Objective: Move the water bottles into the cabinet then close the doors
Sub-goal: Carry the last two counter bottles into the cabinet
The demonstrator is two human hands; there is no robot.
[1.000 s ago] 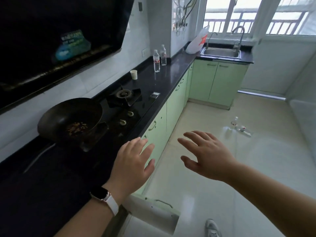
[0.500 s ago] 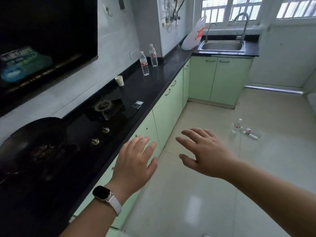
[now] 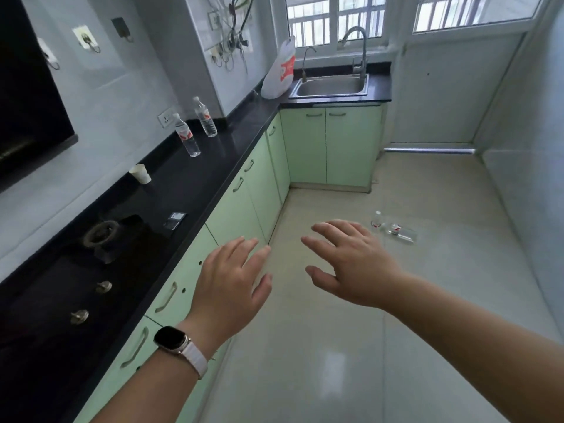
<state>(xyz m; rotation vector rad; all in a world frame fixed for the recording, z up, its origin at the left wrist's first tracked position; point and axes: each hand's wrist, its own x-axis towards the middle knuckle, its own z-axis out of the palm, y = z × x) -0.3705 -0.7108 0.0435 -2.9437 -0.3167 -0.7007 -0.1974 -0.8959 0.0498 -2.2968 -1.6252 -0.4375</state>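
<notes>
Two clear plastic water bottles with red-and-white labels stand upright on the glossy black stone counter (image 3: 213,166), the nearer bottle (image 3: 186,136) just beside the farther bottle (image 3: 205,117), both close to the tiled wall and a white wall socket (image 3: 166,116). Two more clear bottles are on the pale tiled floor (image 3: 351,346): a small one standing (image 3: 377,220) and, touching or nearly touching it, one lying on its side (image 3: 400,232). The pale green cabinet doors (image 3: 244,206) below the counter all appear closed, so no bottle is stored yet.

The left hand (image 3: 229,285), with a dark smartwatch on a white strap (image 3: 174,340) at the wrist, is spread and empty, palm down, over the cabinet fronts. The right hand (image 3: 351,264) is likewise spread and empty, hovering above the floor. The floor bottles lie near the right hand, just beyond its fingertips in the view; the counter bottles are well apart from both hands, farther along and to the left.

The step in hand looks like the approach. It would go best to open a cabinet door by its handle first, then grip each bottle round the middle of its body, upright ones kept upright. The lying bottle may roll, so close on it from above. A white paper cup (image 3: 141,173) on the counter stands between the hands and the counter bottles; reach past it carefully.
</notes>
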